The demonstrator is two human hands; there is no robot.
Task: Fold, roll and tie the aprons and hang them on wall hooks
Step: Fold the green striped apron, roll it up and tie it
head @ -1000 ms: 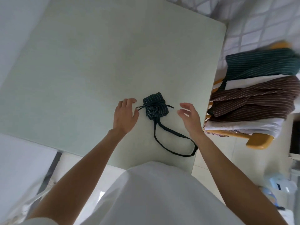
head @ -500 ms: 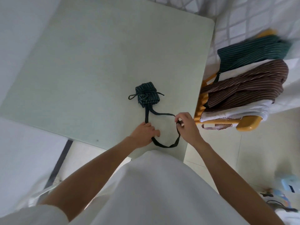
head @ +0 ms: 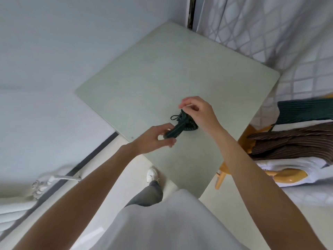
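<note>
A dark green striped apron, rolled and tied into a small bundle [head: 188,123], sits near the front of the pale green table [head: 162,73]. My right hand [head: 198,112] pinches the bundle's far end from above. My left hand [head: 155,139] grips the gathered neck strap [head: 173,131], which runs from the bundle toward me. A short tie end sticks out at the bundle's left.
A yellow wooden chair [head: 286,175] to the right of the table carries a stack of folded aprons: dark green [head: 304,110], brown striped [head: 292,141] and white [head: 295,165]. White walls lie left; a patterned curtain [head: 261,27] hangs beyond the table.
Both hands gathered the long loop of strap that lay on the table; my left hand now holds it bunched, and my right hand moved up onto the bundle. The view swung left.
</note>
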